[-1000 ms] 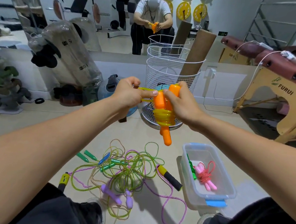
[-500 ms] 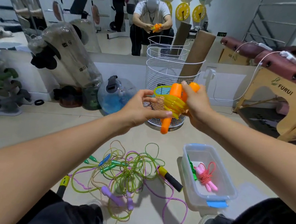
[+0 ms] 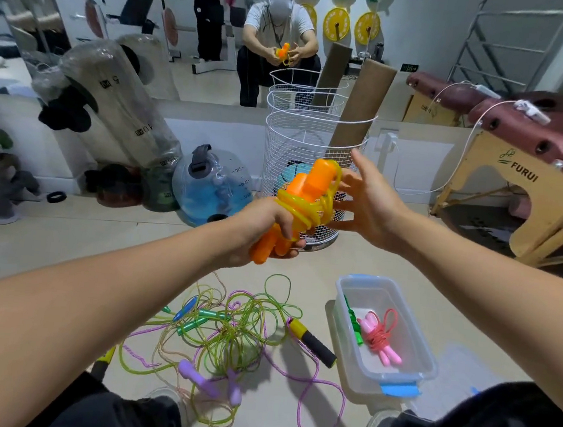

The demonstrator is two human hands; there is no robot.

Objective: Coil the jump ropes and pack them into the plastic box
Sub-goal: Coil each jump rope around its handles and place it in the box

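My left hand [image 3: 265, 225] grips the lower ends of the orange-handled jump rope [image 3: 306, 195], whose yellow cord is wound around both handles. My right hand [image 3: 367, 201] is spread beside the bundle, fingers straight, fingertips at the yellow cord. Below on the floor stands the clear plastic box [image 3: 405, 373] with a blue latch; inside lie a coiled pink jump rope [image 3: 380, 336] and a green rope [image 3: 353, 323]. A tangle of green, purple and yellow ropes [image 3: 227, 335] lies on the floor to the box's left.
A white wire basket [image 3: 301, 139] holding cardboard tubes stands just behind my hands. A blue water jug [image 3: 214, 186], wrapped punching bags [image 3: 112, 100], a mirror wall and a massage table [image 3: 519, 160] at the right surround the floor. The box's lid [image 3: 464, 368] lies at the box's right.
The orange bundle passed from my right hand into my left, which now grips its lower handles. My right hand let go and spread open beside it.
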